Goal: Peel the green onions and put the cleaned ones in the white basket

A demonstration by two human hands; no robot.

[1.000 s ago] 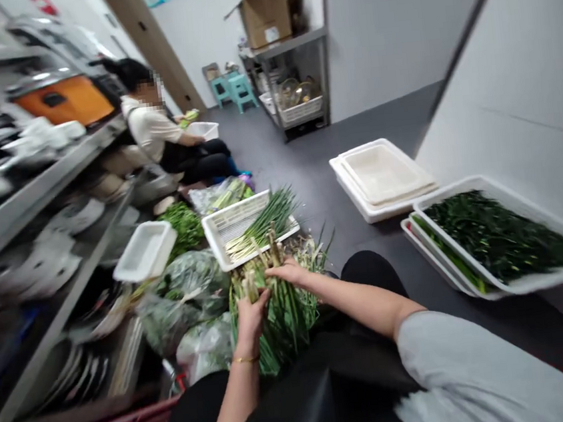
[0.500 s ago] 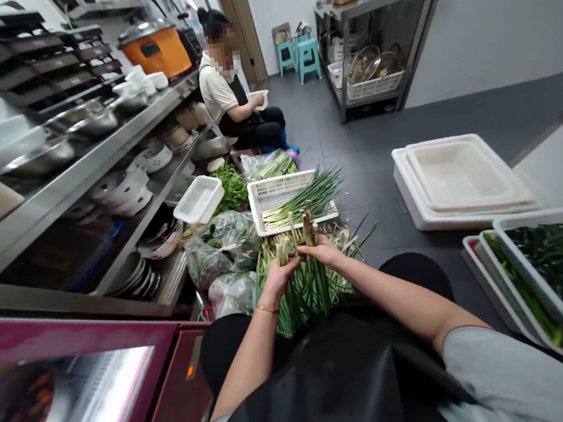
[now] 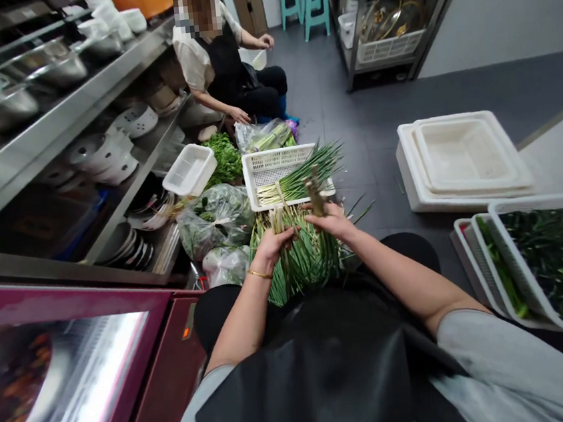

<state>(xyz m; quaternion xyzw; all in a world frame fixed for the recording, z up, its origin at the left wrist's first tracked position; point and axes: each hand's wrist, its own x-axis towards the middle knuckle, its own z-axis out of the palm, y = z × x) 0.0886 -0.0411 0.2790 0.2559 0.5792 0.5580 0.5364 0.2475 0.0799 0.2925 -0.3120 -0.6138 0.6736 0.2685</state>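
The left hand (image 3: 271, 244) is closed around the root ends of the green onion bunch (image 3: 302, 256) on the lap, the right hand (image 3: 333, 219) pinches one stalk (image 3: 315, 194) just beside, so it seems wise to pull straight while the basket (image 3: 277, 168) waits just ahead.

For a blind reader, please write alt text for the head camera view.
Both hands, left hand and right hand, grip a bunch of green onions above the lap. Ahead, a white basket holds more; a seated person works beyond.
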